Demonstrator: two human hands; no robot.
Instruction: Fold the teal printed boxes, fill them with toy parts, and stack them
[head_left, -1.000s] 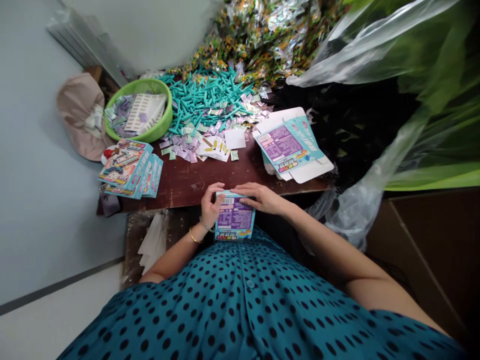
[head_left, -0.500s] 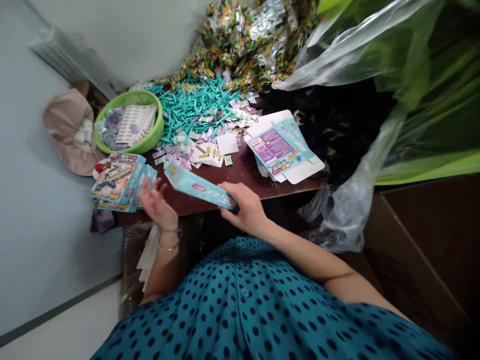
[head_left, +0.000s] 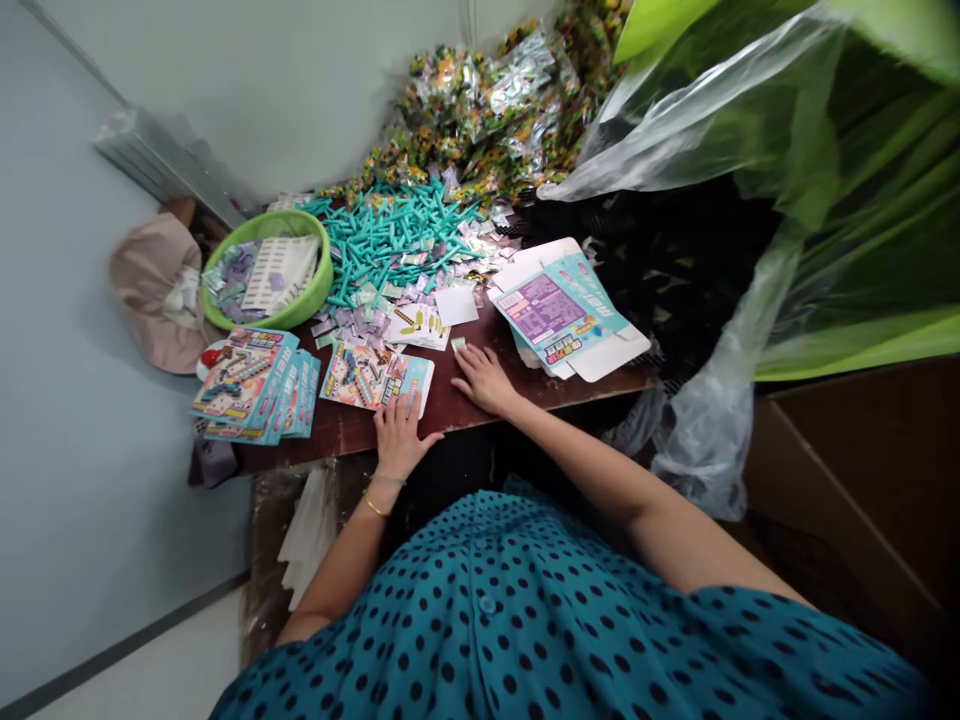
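Observation:
A printed toy box [head_left: 360, 376] lies on the dark red table [head_left: 330, 443], its picture side up and an open end flap toward the right. My left hand [head_left: 399, 435] rests with fingers spread on the near right part of that box. On the bare table to its right lies my right hand [head_left: 484, 382], fingers stretched out, its tips by a small green packet [head_left: 458, 344]. Just beyond the hands are a printed instruction sheet [head_left: 420, 327] and a blank white card [head_left: 456, 305]. Flat unfolded boxes [head_left: 559, 310] are stacked to the right.
Several finished-looking boxes [head_left: 247, 385] are piled at the left. Behind them stands a green basket [head_left: 326, 270] of packets and sheets. Teal sticks [head_left: 397, 235] and bagged colourful pieces [head_left: 480, 120] heap at the back. Plastic sheeting [head_left: 705, 440] hangs over the right side.
The box my right hand held in the air now lies flat on the table. My left hand has moved right onto it; the right hand has let go and lies on the table.

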